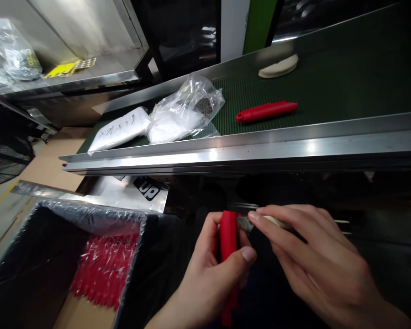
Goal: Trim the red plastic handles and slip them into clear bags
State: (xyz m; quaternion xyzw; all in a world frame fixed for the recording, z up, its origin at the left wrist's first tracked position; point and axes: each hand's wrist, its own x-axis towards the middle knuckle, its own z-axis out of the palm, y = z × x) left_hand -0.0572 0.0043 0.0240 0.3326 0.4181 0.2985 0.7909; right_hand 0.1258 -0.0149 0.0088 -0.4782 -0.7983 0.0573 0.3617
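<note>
Item: a long red moulded plastic handle (228, 242), held upright at lower centre of the frame, below the steel edge of the conveyor.

Left hand (208, 278): closed around the red handle, thumb pressed across its front face and fingers wrapped behind it. The upper end of the handle stands clear above the thumb; its lower end is seen emerging below the palm.

Right hand (315, 260): fingers brought together in a pinch on a small pale-handled blade tool (260, 222), whose grey metal tip is laid against the right edge of the handle's upper end. The index finger is stretched along the top of the tool; the rear of the tool is hidden under the hand.

Handling note, as a judgement: the work appears to be trimming at the handle's top edge. It is best done with the handle gripped firmly and kept still, the blade drawn lightly along the edge and directed away from the left thumb, which lies just below the point of contact.

Surroundings:
- A dark green conveyor belt (345, 87) with polished metal side rails, crossing the upper half of the frame.
- A second red plastic handle (267, 111), lying flat on the belt at upper centre right.
- A pale, flat, curved piece (278, 67) beyond it.
- Clear plastic bags of white material (164, 119) at the belt's left end.
- A black bin lined with clear film (65, 256) at lower left, in which a stack of red handles (104, 269) is laid.
</note>
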